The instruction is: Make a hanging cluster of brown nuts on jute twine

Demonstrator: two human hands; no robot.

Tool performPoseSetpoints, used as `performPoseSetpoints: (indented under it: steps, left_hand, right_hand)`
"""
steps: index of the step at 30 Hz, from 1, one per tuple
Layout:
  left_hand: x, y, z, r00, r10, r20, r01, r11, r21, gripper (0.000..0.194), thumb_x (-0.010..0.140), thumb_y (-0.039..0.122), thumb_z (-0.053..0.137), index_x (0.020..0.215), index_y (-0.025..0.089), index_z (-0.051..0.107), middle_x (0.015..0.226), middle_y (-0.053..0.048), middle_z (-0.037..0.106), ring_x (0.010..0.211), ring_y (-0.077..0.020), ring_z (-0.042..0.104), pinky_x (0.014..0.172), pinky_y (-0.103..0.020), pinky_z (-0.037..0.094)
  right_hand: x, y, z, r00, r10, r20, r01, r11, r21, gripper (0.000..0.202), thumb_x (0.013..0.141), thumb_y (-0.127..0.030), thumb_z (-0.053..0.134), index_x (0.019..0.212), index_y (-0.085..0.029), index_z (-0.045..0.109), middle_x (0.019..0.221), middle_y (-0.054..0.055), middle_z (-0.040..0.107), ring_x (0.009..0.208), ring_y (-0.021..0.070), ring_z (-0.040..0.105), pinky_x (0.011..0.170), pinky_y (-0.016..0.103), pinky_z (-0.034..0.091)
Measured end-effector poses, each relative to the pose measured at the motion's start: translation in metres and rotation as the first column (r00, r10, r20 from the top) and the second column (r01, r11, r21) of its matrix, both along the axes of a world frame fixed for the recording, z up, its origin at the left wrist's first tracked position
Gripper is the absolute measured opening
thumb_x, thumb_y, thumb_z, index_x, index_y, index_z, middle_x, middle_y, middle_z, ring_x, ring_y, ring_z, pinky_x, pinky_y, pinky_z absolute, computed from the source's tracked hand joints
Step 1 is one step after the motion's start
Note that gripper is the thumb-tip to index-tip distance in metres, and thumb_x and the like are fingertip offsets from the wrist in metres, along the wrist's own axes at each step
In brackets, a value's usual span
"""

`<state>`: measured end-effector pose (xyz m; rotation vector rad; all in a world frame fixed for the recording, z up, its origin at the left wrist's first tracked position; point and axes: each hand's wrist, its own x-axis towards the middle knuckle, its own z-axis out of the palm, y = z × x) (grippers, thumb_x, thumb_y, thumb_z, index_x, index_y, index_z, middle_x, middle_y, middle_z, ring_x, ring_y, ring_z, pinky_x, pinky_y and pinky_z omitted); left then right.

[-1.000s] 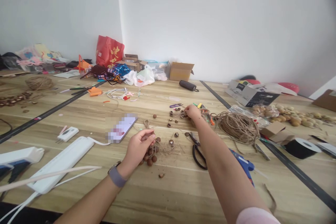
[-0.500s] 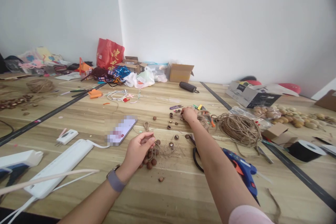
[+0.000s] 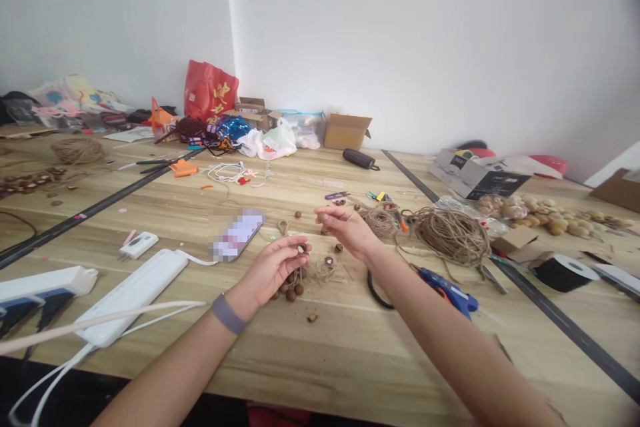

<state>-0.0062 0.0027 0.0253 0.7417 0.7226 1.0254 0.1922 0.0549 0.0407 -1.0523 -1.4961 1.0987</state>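
My left hand (image 3: 270, 273), a grey-purple band on its wrist, pinches a small hollow nutshell piece (image 3: 302, 248) between thumb and fingertips. A twine loop (image 3: 283, 227) sticks up behind its fingers, and a cluster of round brown nuts (image 3: 291, 292) on twine lies below the hand. To the right, my right hand (image 3: 350, 232) is raised off the table, its thumb and fingertips closed on a small brown nut-like piece (image 3: 322, 217). Broken shells (image 3: 329, 260) and twine fibres are scattered between the hands. A single nut (image 3: 298, 214) lies just beyond them.
Right of my hands are a twine coil (image 3: 450, 235), a blue glue gun (image 3: 450, 292) and a black ribbon spool (image 3: 567, 272). Left are a phone (image 3: 240, 235) and a white power strip (image 3: 133, 297) with cords. Bags and boxes (image 3: 347, 131) line the wall.
My right hand has come back from the shells near the twine, toward my left hand, with a small brown piece in its fingertips. My left hand has lifted slightly, a shell piece now showing at its fingertips.
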Motion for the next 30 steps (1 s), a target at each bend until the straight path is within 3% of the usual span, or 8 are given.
performPoseSetpoints:
  steps: [3, 6, 8, 12, 17, 24, 27, 30]
  left_hand:
    - [-0.002, -0.001, 0.003, 0.999, -0.019, 0.046, 0.018, 1.000, 0.009, 0.020, 0.079, 0.003, 0.066, 0.096, 0.012, 0.073, 0.091, -0.006, 0.076, 0.079, -0.0116, 0.071, 0.080, -0.020, 0.056]
    - [-0.001, -0.004, 0.003, 0.999, -0.035, 0.026, 0.033, 0.998, 0.062, 0.019, 0.078, 0.006, 0.071, 0.096, 0.012, 0.074, 0.088, -0.005, 0.075, 0.075, -0.0119, 0.071, 0.080, -0.022, 0.057]
    - [0.001, -0.006, 0.002, 0.999, -0.040, 0.009, 0.039, 0.996, 0.080, 0.019, 0.077, 0.009, 0.074, 0.095, 0.013, 0.074, 0.091, -0.005, 0.075, 0.076, -0.0129, 0.072, 0.081, -0.025, 0.057]
    - [0.005, -0.007, 0.000, 0.999, -0.052, -0.008, 0.053, 0.994, 0.095, 0.020, 0.074, 0.009, 0.077, 0.094, 0.013, 0.074, 0.102, -0.008, 0.075, 0.083, -0.0150, 0.073, 0.085, -0.027, 0.056]
    - [0.004, -0.005, -0.004, 1.000, -0.024, 0.004, 0.023, 0.992, 0.122, 0.022, 0.073, 0.012, 0.078, 0.095, 0.013, 0.074, 0.102, -0.009, 0.076, 0.084, -0.0150, 0.073, 0.088, -0.028, 0.056]
    - [0.001, -0.003, -0.007, 0.996, -0.074, -0.041, 0.079, 0.986, 0.145, 0.025, 0.077, 0.027, 0.078, 0.098, 0.014, 0.072, 0.089, -0.006, 0.075, 0.075, -0.0133, 0.071, 0.081, -0.026, 0.056]
    - [0.001, -0.003, -0.005, 0.993, -0.108, -0.048, 0.113, 0.987, 0.115, 0.022, 0.081, 0.029, 0.075, 0.097, 0.014, 0.071, 0.086, -0.005, 0.074, 0.067, -0.0108, 0.069, 0.073, -0.023, 0.055]
    - [0.001, -0.004, -0.001, 0.990, -0.141, 0.001, 0.141, 0.990, 0.029, 0.013, 0.084, 0.022, 0.071, 0.094, 0.013, 0.071, 0.085, -0.005, 0.074, 0.065, -0.0099, 0.068, 0.068, -0.020, 0.054]
  right_hand:
    - [-0.021, -0.036, -0.009, 0.990, 0.027, -0.139, -0.032, 0.999, -0.033, 0.033, 0.074, -0.044, 0.075, 0.099, -0.023, 0.075, 0.087, 0.003, 0.074, 0.074, 0.0149, 0.063, 0.072, 0.030, 0.049]
    - [-0.033, -0.055, -0.019, 0.985, -0.173, 0.027, 0.169, 0.979, 0.112, 0.023, 0.080, -0.038, 0.066, 0.095, -0.022, 0.073, 0.085, 0.003, 0.073, 0.073, 0.0163, 0.064, 0.072, 0.030, 0.050]
    - [-0.036, -0.061, -0.025, 0.925, -0.341, 0.168, 0.290, 0.918, 0.270, 0.018, 0.083, -0.032, 0.060, 0.092, -0.021, 0.072, 0.085, 0.004, 0.072, 0.074, 0.0177, 0.064, 0.072, 0.031, 0.051]
    - [-0.039, -0.066, -0.032, 0.806, -0.494, 0.325, 0.305, 0.818, 0.487, 0.020, 0.087, -0.025, 0.052, 0.094, -0.022, 0.070, 0.089, 0.007, 0.073, 0.084, 0.0211, 0.067, 0.081, 0.034, 0.053]
    - [-0.034, -0.068, -0.037, 0.841, -0.438, 0.318, 0.253, 0.838, 0.483, 0.025, 0.089, -0.027, 0.053, 0.106, -0.024, 0.071, 0.105, 0.008, 0.075, 0.095, 0.0225, 0.070, 0.088, 0.036, 0.054]
    - [-0.027, -0.065, -0.039, 0.976, -0.202, 0.077, 0.184, 0.963, 0.198, 0.029, 0.083, -0.037, 0.064, 0.107, -0.022, 0.071, 0.090, 0.006, 0.077, 0.078, 0.0210, 0.072, 0.074, 0.035, 0.059]
    - [-0.028, -0.065, -0.038, 0.990, -0.139, 0.017, 0.134, 0.978, 0.161, 0.029, 0.079, -0.044, 0.070, 0.099, -0.023, 0.073, 0.088, 0.005, 0.077, 0.074, 0.0198, 0.071, 0.070, 0.033, 0.058]
    - [-0.028, -0.065, -0.036, 0.990, -0.143, 0.005, 0.139, 0.974, 0.176, 0.029, 0.079, -0.048, 0.071, 0.096, -0.024, 0.075, 0.095, 0.005, 0.077, 0.082, 0.0207, 0.071, 0.074, 0.034, 0.058]
